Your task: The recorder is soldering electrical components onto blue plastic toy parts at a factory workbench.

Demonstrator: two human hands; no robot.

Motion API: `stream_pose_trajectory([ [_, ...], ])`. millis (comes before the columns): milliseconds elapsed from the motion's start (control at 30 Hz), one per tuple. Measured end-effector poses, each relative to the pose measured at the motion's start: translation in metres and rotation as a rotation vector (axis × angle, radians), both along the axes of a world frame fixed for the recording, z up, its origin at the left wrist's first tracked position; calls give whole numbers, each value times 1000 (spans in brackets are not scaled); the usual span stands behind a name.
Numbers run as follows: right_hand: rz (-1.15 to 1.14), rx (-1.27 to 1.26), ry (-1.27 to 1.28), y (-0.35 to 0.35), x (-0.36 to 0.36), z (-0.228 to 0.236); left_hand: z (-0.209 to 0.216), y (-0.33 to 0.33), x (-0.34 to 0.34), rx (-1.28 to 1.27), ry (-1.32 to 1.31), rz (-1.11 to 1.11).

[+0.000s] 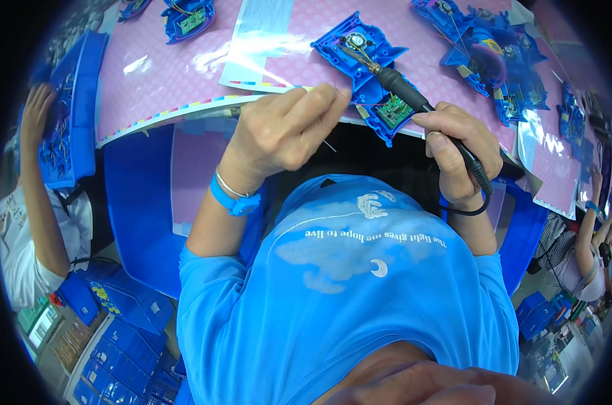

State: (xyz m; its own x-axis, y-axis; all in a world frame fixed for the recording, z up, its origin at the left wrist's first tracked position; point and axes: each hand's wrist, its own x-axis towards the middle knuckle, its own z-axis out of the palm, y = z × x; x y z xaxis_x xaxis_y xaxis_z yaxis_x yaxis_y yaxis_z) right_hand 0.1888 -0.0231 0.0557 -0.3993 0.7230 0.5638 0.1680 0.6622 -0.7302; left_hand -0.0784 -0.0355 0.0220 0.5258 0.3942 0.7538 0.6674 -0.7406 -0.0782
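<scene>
My right hand [458, 148] is closed around the black handle of a soldering iron [404, 88]. Its tip lies over a blue plastic shell [329, 48], close to a round metal part [355, 42] with thin leads. Nearer to me, a green circuit board [394, 108] sits in the lower part of the blue housing, at the table's edge. My left hand [286, 131] is pinched shut just left of that housing. A thin pale wire [329, 145] shows below its fingers; where the fingers grip it is hidden.
More blue housings with boards and wires lie on the pink table cover [164, 74], including a cluster [488, 57] at the right. A blue bin [83, 108] of parts stands at the left, with a co-worker's hand [37, 111] on it. Another person sits at the far right.
</scene>
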Motion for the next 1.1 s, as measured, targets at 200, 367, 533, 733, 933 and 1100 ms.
stream_pose_trajectory([
  [200,0,-19,5,0,1,0,2,16,-4,-29,57,83],
  [367,4,-23,9,1,0,-1,-9,24,-4,-83,22,82],
  [533,-10,-34,-4,2,0,-2,-16,28,-5,-83,-8,72],
  [733,5,-37,-9,3,0,-3,-20,30,-6,-105,-25,68],
  [933,17,-23,5,3,0,-5,-20,28,-6,-118,-43,71],
  [1100,7,-14,12,0,2,-2,-22,29,-8,-127,-48,68],
])
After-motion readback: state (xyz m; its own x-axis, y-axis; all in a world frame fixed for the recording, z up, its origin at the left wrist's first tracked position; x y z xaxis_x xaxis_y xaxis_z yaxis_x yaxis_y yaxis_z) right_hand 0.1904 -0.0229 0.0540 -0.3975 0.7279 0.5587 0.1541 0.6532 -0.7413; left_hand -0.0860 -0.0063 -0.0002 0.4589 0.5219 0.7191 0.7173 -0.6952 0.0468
